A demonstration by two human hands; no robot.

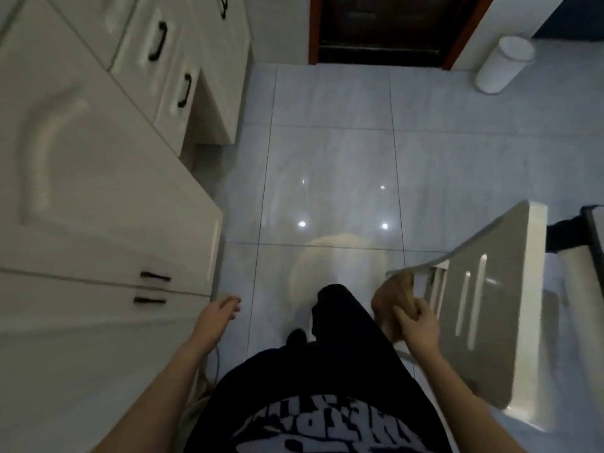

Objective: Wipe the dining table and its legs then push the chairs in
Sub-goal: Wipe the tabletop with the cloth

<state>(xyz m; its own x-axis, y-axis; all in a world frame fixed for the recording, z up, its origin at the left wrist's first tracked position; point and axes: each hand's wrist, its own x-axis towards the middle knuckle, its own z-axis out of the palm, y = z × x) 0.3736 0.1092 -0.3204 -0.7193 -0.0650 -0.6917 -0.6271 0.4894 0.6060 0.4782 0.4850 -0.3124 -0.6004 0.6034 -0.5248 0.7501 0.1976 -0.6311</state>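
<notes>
- Cloth [392, 294]: tan-brown, soft and bunched, blurred. It is at the lower right of the view, above the tiled floor [327, 158]. Its upper end meets the near corner of the chair's top rail; blur prevents confirming contact.
- Chair [496, 289]: white and glossy, with narrow vertical slots in the backrest. It stands on the floor at the right, with its back toward the person.
- Right grip [418, 325]: the fingers are curled round the lower part of the cloth and hold it.
- Left grip [219, 313]: the fingers are loosely curled and hold nothing. It is just beside the corner of the white cabinet [98, 191]; contact cannot be told.
- A dark-rimmed edge [593, 230] shows beyond the chair; whether it is the table cannot be told.
- White waste bin [503, 63]: stands at the upper right, well apart from the chair.
</notes>
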